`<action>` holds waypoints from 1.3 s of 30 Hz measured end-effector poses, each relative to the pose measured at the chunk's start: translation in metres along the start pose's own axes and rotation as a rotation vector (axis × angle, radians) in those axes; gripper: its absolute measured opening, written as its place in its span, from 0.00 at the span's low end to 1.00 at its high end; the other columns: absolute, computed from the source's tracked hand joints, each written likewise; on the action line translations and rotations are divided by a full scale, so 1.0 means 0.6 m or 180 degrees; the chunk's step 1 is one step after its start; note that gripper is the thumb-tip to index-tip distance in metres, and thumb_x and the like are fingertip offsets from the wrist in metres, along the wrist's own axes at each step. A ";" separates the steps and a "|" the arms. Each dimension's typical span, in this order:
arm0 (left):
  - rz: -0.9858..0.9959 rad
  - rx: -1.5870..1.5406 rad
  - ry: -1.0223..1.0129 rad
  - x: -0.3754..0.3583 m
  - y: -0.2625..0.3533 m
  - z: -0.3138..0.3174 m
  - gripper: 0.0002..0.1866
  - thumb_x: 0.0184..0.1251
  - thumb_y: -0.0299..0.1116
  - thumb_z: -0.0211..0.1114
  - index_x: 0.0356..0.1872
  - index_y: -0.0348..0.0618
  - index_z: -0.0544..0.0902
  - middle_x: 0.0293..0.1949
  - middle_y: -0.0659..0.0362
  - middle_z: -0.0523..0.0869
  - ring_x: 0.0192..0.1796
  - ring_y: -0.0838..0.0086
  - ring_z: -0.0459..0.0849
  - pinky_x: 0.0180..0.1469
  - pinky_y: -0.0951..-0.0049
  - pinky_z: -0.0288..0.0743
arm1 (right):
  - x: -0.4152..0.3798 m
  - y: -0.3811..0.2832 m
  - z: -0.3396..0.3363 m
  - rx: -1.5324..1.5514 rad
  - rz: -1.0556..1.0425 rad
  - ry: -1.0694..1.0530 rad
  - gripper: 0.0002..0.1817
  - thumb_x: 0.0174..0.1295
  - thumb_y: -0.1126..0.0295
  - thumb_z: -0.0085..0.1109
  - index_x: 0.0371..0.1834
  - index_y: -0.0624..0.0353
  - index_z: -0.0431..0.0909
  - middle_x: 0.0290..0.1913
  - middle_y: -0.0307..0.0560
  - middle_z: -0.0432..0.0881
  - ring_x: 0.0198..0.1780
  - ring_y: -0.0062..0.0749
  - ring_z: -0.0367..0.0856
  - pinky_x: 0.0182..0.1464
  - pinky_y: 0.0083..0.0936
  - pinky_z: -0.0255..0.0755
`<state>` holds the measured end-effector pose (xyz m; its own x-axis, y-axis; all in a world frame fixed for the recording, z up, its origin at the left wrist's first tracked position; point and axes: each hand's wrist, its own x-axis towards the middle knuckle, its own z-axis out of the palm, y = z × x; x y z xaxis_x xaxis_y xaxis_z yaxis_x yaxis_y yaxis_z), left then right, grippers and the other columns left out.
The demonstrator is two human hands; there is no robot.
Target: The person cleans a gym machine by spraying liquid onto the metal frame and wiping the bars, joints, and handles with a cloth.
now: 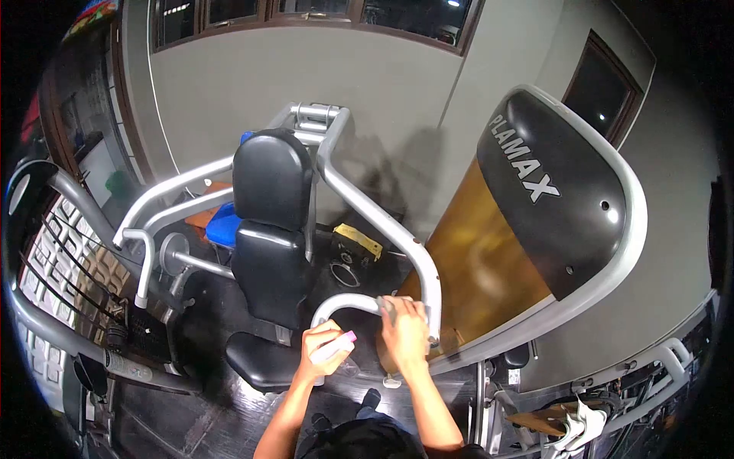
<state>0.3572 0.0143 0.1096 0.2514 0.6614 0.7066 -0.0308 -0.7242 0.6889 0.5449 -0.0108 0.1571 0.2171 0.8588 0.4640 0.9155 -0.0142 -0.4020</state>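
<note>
My left hand [323, 353] is closed around a small white bottle [331, 348] with a pink top, beside the curved silver handle [344, 301] of a gym machine. My right hand [405, 330] is wrapped over the right end of that handle, pressing something grey [388, 309], perhaps a cloth, against it. Left of my hands stands the machine's black padded backrest [269, 180], with its black seat [264, 361] below. A silver arm [382, 222] of the frame runs down to the right, close to my right hand.
A tall black and gold PLAMAX housing [489, 252] rises at the right. Another curved silver handle [144, 264] and a round disc [174, 254] are at the left. A blue chair [224, 224] and a speaker-like box [353, 256] stand behind. More equipment [581, 421] sits at the lower right.
</note>
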 end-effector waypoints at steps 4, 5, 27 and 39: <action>-0.0221 -0.0069 0.0053 -0.004 0.000 -0.001 0.07 0.57 0.30 0.70 0.26 0.36 0.87 0.22 0.56 0.84 0.25 0.69 0.80 0.29 0.69 0.72 | 0.019 -0.045 0.030 0.0448 -0.0477 0.0083 0.14 0.59 0.72 0.68 0.49 0.55 0.85 0.46 0.47 0.87 0.51 0.47 0.81 0.54 0.38 0.77; -0.0268 -0.0116 0.0122 -0.002 0.000 0.000 0.07 0.57 0.30 0.70 0.26 0.36 0.87 0.22 0.56 0.83 0.25 0.68 0.80 0.29 0.69 0.73 | 0.021 -0.037 0.032 0.0430 -0.0578 0.0010 0.14 0.60 0.71 0.67 0.49 0.55 0.85 0.46 0.47 0.87 0.51 0.46 0.81 0.54 0.38 0.78; -0.0295 0.0629 0.0270 0.006 0.008 0.005 0.09 0.57 0.32 0.71 0.26 0.36 0.86 0.23 0.55 0.84 0.25 0.65 0.82 0.29 0.67 0.74 | 0.147 -0.051 0.047 0.0616 -0.1117 -0.1834 0.15 0.60 0.59 0.59 0.44 0.53 0.87 0.44 0.52 0.88 0.50 0.52 0.85 0.54 0.46 0.79; -0.1272 0.0372 0.0693 -0.004 0.020 0.007 0.16 0.62 0.41 0.67 0.23 0.38 0.87 0.25 0.55 0.83 0.29 0.69 0.81 0.34 0.69 0.71 | 0.098 0.077 -0.042 0.1310 -0.1014 -0.1639 0.16 0.53 0.71 0.69 0.48 0.47 0.89 0.44 0.41 0.88 0.46 0.43 0.84 0.54 0.36 0.79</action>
<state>0.3606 0.0033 0.1156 0.0123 0.9093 0.4159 0.1394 -0.4134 0.8998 0.6087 0.0265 0.1855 -0.3180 0.9225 0.2189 0.6843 0.3831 -0.6205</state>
